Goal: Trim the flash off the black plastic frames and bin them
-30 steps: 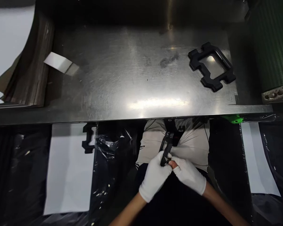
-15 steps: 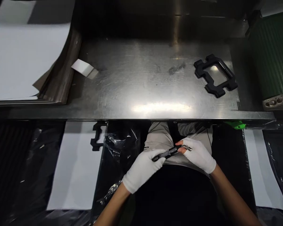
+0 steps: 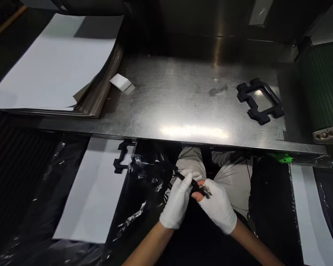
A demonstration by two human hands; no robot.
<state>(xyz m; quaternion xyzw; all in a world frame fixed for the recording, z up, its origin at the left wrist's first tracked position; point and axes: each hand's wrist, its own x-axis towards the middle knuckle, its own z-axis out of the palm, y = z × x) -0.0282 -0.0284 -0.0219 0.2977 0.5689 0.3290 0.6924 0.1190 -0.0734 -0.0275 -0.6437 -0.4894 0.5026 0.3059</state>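
Over my lap, my left hand [image 3: 178,199], in a white glove, is closed around a black plastic frame [image 3: 186,178]. The frame is tilted and partly hidden by the fingers; it resembles the black frame lying on the bench. My right hand [image 3: 218,205] wears a white glove with bare thumb and fingertip showing. It pinches a small metal tool [image 3: 206,191] against the frame's near end. Fingers cover most of this tool, so its exact kind is unclear.
On the steel bench [image 3: 166,99] lies another black frame [image 3: 261,101] at right. A stack of white sheets [image 3: 72,66] and a folded white piece [image 3: 121,82] are at left. Below the edge are a partly visible black frame [image 3: 121,157] on white paper and a green object [image 3: 282,158].
Both hands have moved closer together and slightly down, turning the held frame so it now slopes down to the right. The view has shifted, so the bench items appear farther right.
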